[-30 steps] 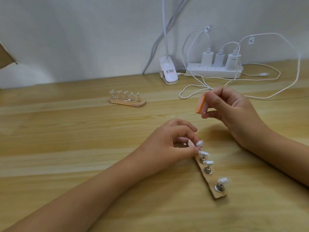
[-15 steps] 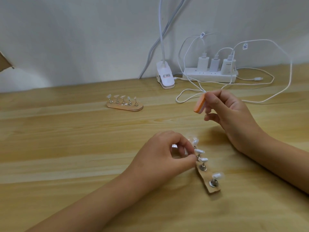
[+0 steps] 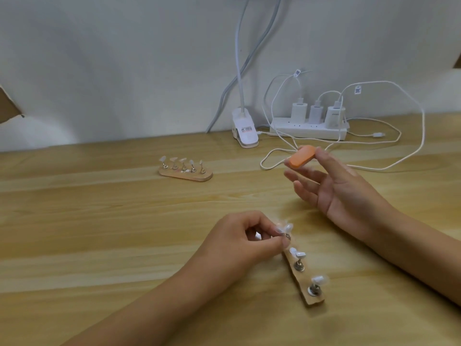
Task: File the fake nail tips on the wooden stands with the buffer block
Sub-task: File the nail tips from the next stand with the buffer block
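the near wooden stand (image 3: pixel 304 279) lies on the table with its long axis set diagonally, its close end at the lower right and its far end at the upper left. at that far end the left hand (image 3: pixel 239 242) is curled, and the end peg (image 3: pixel 287 237) is pinched between thumb and forefinger; a nail tip (image 3: pixel 287 227) is seen, blurred, just above the pinch. other tipped pegs stand free along the stand toward its close end. the buffer block (image 3: pixel 301 156) is held in the air beyond the stand's far end and a little to the right, well apart from it. it is pinched at one end by the right hand (image 3: pixel 345 193), whose other fingers are spread loosely with the palm turned up. the block's long axis is set roughly crosswise to the stand's. filing of this tip is judged not yet begun: the block must be brought down and back toward the pinched tip, a move for which only the right hand is placed. a far wooden stand (image 3: pixel 185 174) sits well beyond and left of the near stand, untouched
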The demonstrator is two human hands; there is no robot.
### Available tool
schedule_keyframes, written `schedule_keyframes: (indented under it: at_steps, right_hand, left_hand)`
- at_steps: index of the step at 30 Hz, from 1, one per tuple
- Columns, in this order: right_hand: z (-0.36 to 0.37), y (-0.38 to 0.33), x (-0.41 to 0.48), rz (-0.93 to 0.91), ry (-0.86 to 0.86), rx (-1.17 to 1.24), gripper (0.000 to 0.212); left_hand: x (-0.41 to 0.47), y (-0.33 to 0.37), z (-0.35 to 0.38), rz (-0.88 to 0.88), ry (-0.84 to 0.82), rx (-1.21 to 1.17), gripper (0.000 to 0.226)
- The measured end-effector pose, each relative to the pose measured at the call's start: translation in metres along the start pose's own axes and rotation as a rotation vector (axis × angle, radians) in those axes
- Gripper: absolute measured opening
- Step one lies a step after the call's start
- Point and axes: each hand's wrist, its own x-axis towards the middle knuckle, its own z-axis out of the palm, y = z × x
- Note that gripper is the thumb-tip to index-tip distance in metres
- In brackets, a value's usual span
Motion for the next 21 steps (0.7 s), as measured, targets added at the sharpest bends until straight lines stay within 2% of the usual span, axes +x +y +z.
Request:
schedule_keyframes:
  at_steps: [4, 6, 9, 11, 14, 17, 19, 20, 21]
  right_hand:
    - [0.000, -0.002, 0.001, 0.067, -0.076, 0.125, 0.037]
    - [0.000, -0.003, 0.000, 0.079, -0.112, 0.131, 0.040]
    - [0.003, -0.001, -0.004, 0.028, -0.186, -0.094, 0.033]
    - [0.005, 0.005, -0.010, -0.099, -0.208, -0.322, 0.039]
    - [0.012, 0.015, -0.024, -0.422, -0.267, -0.652, 0.031]
    - [0.015, 0.022, -0.030, -0.661, -0.356, -0.895, 0.025]
    - [0.014, 0.022, -0.029, -0.720, -0.382, -0.981, 0.025]
    - [0.013, 0.022, -0.028, -0.716, -0.384, -1.003, 0.026]
    - [0.011, 0.022, -0.026, -0.700, -0.381, -1.012, 0.026]
  left_hand:
    - [0.000, -0.002, -0.003, 0.064, 0.239, -0.271, 0.016]
    - [0.001, -0.001, -0.005, 0.058, 0.280, -0.409, 0.012]
    - [0.003, 0.001, -0.005, 0.061, 0.246, -0.462, 0.007]
    - [0.003, 0.000, -0.004, 0.064, 0.209, -0.447, 0.008]
    - [0.002, -0.001, -0.005, 0.071, 0.172, -0.397, 0.011]
    - [0.004, -0.002, -0.005, 0.079, 0.156, -0.366, 0.013]
    - [0.005, -0.002, -0.003, 0.073, 0.145, -0.352, 0.013]
    - [0.005, -0.001, -0.003, 0.067, 0.137, -0.351, 0.004]
    - [0.005, -0.003, -0.002, 0.072, 0.134, -0.335, 0.005]
